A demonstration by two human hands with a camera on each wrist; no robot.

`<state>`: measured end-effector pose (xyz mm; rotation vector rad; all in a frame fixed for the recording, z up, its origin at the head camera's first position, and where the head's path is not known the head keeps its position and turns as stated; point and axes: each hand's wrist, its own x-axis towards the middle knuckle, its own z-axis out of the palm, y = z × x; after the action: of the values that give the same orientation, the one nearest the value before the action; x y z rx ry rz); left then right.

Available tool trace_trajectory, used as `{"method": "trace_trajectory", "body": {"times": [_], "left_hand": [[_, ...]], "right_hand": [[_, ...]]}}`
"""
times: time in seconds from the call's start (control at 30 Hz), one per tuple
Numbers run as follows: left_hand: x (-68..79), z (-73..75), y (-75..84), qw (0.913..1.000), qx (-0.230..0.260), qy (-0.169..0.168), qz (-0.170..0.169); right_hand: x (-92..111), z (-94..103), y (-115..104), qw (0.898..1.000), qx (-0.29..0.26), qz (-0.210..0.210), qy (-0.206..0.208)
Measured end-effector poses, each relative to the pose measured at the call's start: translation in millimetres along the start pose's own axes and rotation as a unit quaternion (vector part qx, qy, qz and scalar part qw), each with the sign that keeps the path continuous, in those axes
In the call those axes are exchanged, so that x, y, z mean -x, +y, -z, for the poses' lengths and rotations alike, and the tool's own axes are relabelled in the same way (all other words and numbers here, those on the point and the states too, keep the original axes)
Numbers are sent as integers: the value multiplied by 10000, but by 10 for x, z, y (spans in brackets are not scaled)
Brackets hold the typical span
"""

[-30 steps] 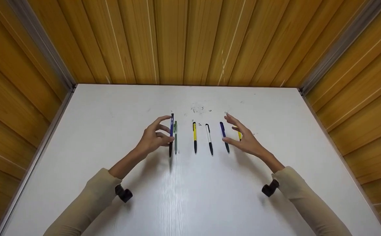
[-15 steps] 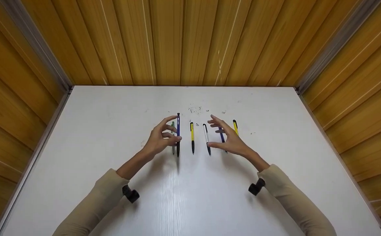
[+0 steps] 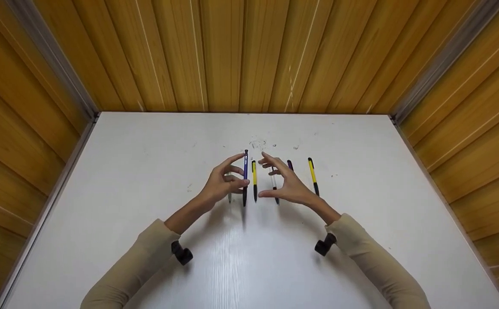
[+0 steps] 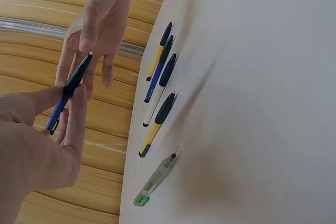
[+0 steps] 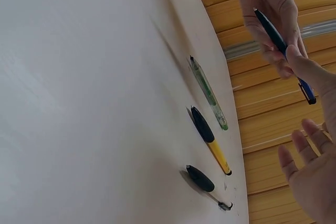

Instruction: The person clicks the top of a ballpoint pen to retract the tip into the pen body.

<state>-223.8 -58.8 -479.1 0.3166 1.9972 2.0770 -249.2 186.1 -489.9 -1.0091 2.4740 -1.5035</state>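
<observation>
My left hand (image 3: pixel 220 185) pinches a blue pen with a black grip (image 3: pixel 245 171) between thumb and fingers, its tip toward me. In the left wrist view the pen (image 4: pixel 69 91) is raised above the table. My right hand (image 3: pixel 291 185) is just to the right of it, thumb and fingers spread and holding nothing. In the right wrist view the right thumb overlaps the pen (image 5: pixel 272 31). Below the hands lie a yellow pen (image 3: pixel 254 180), a white pen (image 4: pixel 160 88) partly hidden by the right hand in the head view, and a green clear pen (image 4: pixel 155 180) behind the left hand.
Another blue pen (image 4: pixel 159 69) and a second yellow pen (image 3: pixel 313 176) lie to the right on the white table (image 3: pixel 240 266). Dark scuff marks (image 3: pixel 258 143) dot the surface beyond the pens. Wood-patterned walls (image 3: pixel 221 56) close in the back and sides.
My left hand has carried the blue pen rightward, past the green pen toward the yellow one. My right hand has moved left, from over the table's blue pen to over the white pen.
</observation>
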Motion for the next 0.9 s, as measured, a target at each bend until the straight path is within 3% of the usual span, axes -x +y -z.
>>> {"method": "trace_trajectory", "body": {"times": [0.7,0.9], "left_hand": [[-24,-101,-43,9988,378,-214,212],[-17,-121,-68,9991,338,-122,229]], "right_hand": [[-57,-126,-36,9992,-236,208,-230],[-50,-135,-234,9991,-242,167,-299]]}}
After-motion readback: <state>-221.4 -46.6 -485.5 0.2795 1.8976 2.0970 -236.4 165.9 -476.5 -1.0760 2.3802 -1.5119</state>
